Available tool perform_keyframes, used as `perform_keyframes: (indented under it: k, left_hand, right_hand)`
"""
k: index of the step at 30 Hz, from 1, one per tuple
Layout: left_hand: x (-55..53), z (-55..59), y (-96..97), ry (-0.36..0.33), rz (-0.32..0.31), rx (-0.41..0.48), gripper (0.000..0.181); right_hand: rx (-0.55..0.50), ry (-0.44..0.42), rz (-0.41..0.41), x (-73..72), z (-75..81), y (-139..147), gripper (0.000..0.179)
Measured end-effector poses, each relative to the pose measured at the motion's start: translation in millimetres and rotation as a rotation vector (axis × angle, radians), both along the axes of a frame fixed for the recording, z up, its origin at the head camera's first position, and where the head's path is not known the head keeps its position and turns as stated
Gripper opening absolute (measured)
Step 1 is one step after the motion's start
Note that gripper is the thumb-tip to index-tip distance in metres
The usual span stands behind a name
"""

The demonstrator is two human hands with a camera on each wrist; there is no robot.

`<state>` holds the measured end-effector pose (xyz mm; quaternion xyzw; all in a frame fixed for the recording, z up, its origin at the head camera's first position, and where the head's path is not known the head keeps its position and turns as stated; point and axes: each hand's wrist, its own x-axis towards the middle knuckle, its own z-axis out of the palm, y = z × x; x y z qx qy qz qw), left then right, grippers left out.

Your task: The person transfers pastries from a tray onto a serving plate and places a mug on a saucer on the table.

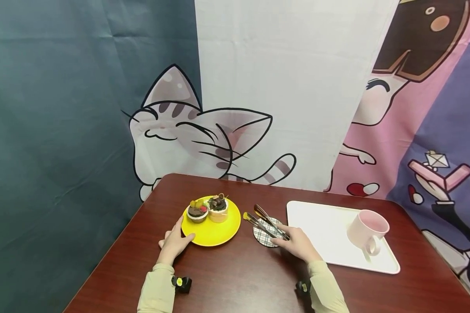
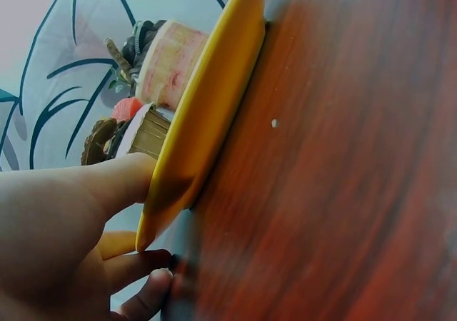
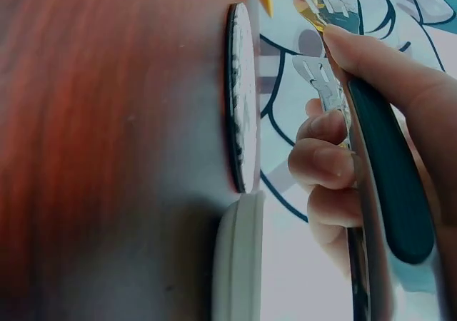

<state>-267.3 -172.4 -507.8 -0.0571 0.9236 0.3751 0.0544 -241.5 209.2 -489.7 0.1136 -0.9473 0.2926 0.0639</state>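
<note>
My left hand pinches the near left rim of a round yellow plate. In the left wrist view the thumb lies at the upper side of the rim, with other fingers beyond its edge. Two small cakes sit side by side on the plate: a chocolate-topped one in a pleated cup and a taller pale one with dark topping. My right hand grips metal serving tongs with a dark handle panel. Their slotted tips stand apart, pointing toward the plate above a round plaid coaster.
A white rectangular tray lies on the right of the brown table, close to my right hand. On the tray's right part stands a pink mug. Printed curtains hang behind the table.
</note>
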Motion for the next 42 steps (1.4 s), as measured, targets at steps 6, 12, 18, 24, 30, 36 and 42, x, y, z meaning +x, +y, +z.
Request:
perform_keyframes:
  k: [6,12,18,24,30,36,42]
  left_hand:
    - [-0.6,-1.5,-1.0,0.008,-0.002,0.002,0.081]
    - [-0.4,-2.0,-1.0,0.013,-0.001,-0.001,0.081]
    - [0.3,-2.8,-1.2,0.012,0.000,-0.008,0.081]
    - [0.2,-2.6,-1.1,0.012,-0.003,-0.010,0.081]
    - [-0.8,-3.5,-1.6,0.014,-0.006,-0.009,0.081]
    - [0.0,-3.0,-1.8,0.011,-0.007,-0.006,0.081]
    - [0.0,-2.1,-1.2,0.008,-0.007,-0.003,0.081]
  right_hand:
    - [-0.011,0.006,-0.063,5.2,-2.3,6.0,0.055]
    - [0.010,0.039,-0.130,10.0,-6.4,17.9,0.051]
    - [0.005,0.038,-0.170,13.5,-8.5,30.3,0.052]
    - [-0.003,0.025,-0.209,18.0,-6.3,41.2,0.053]
    - [0.010,0.027,-0.254,23.4,-5.0,53.2,0.054]
    - [-0.024,-0.004,-0.310,26.8,-4.4,63.4,0.057]
    - [-0.043,-0.063,-0.385,30.1,-2.7,72.7,0.062]
